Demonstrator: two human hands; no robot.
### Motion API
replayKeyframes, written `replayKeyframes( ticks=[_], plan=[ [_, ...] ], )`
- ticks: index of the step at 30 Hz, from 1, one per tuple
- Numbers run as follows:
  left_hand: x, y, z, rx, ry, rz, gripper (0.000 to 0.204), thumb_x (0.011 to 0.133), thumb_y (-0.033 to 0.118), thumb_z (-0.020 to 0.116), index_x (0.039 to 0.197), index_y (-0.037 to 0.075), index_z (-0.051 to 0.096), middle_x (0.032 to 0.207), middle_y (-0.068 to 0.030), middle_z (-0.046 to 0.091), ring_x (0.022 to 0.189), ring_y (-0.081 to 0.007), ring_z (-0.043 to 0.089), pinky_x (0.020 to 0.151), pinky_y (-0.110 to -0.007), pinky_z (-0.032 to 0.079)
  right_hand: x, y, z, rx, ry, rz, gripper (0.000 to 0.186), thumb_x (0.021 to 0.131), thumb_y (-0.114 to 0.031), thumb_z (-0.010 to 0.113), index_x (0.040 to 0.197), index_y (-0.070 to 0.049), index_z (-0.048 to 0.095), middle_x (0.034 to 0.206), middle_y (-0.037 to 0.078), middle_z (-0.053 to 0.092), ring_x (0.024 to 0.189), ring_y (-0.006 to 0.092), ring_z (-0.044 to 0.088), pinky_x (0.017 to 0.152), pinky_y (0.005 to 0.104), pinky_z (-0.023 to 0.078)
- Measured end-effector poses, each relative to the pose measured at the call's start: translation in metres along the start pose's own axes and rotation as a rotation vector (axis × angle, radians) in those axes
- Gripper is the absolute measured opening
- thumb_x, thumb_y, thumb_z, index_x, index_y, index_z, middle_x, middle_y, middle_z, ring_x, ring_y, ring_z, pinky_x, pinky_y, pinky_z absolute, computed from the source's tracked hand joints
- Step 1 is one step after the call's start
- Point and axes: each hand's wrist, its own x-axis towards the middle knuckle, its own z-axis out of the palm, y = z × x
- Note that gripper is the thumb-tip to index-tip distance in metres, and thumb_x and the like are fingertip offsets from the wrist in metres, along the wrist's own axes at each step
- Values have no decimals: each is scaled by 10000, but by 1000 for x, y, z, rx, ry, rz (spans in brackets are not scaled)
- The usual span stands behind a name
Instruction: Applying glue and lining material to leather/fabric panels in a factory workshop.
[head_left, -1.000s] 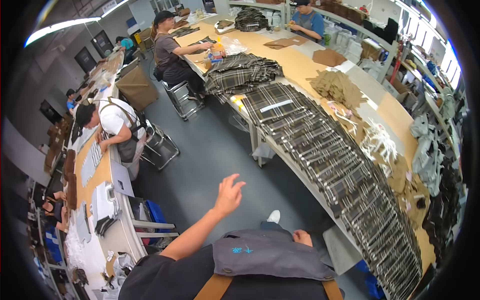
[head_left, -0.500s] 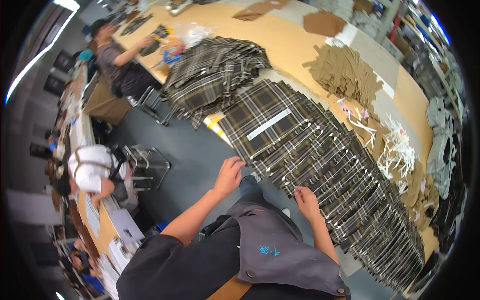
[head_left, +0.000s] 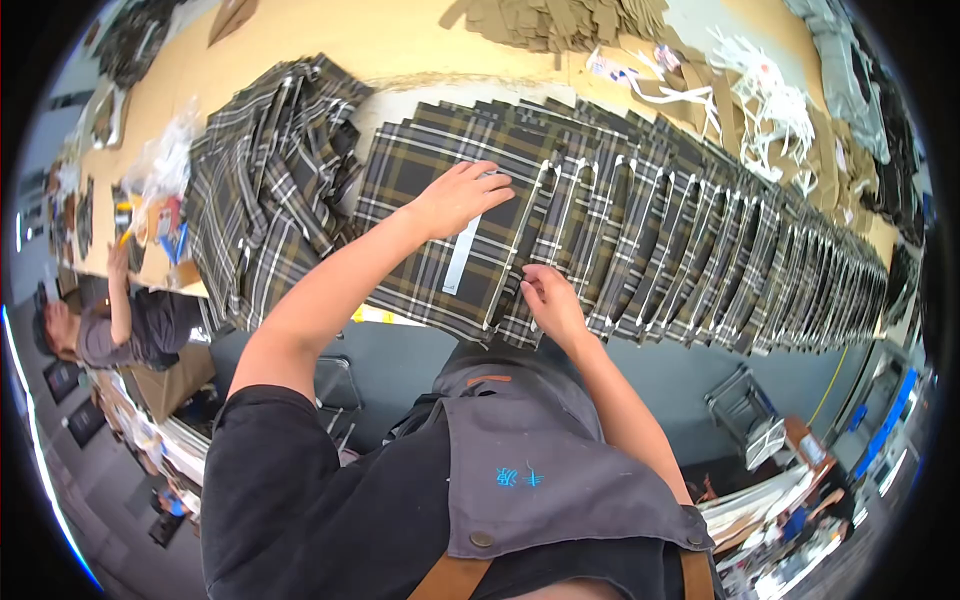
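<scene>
A plaid fabric panel (head_left: pixel 405 255) in black, olive and white lies flat at the left end of a long row of overlapping plaid pieces (head_left: pixel 690 250). On it rests a pale straight ruler (head_left: pixel 460 262). My left hand (head_left: pixel 462 203) lies over the ruler's far end, fingers stretched out to the right and palm down. My right hand (head_left: pixel 553 303) is at the panel's right border, beside the first overlapping piece. Its fingers are curled, with thumb and forefinger close together; whether cloth is between them is unclear.
A rumpled plaid heap (head_left: pixel 270 180) lies left of the panel. Brown cut pieces (head_left: pixel 560 22) and white strips (head_left: pixel 765 100) lie at the far side of the table (head_left: pixel 420 45). A co-worker (head_left: pixel 140 325) sits at the left. A metal-legged chair (head_left: pixel 745 415) stands on the floor at right.
My view has turned, so the row now runs across to the right. My left hand has moved from the panel's near corner onto the ruler; my right hand is now at the panel's right border.
</scene>
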Motion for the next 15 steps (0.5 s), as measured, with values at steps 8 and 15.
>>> replayKeyframes(
  ticks=[8,15],
  plan=[
    [96,10,5,70,-130,374,692,709,-27,624,1346,163,428,1394,-85,403,1341,-280,318,1103,-446,280,-16,15,13,-353,469,-9,400,797,-59,642,1171,-15,507,1159,190,479,1089,307,492,818,358,485],
    [137,10,6,376,-233,566,735,735,85,691,1386,206,371,1381,-93,394,1321,-282,334,1111,-509,232,-25,16,6,-23,525,176,514,771,-29,669,1234,4,447,1156,174,476,1021,293,513,793,378,487]
  ],
)
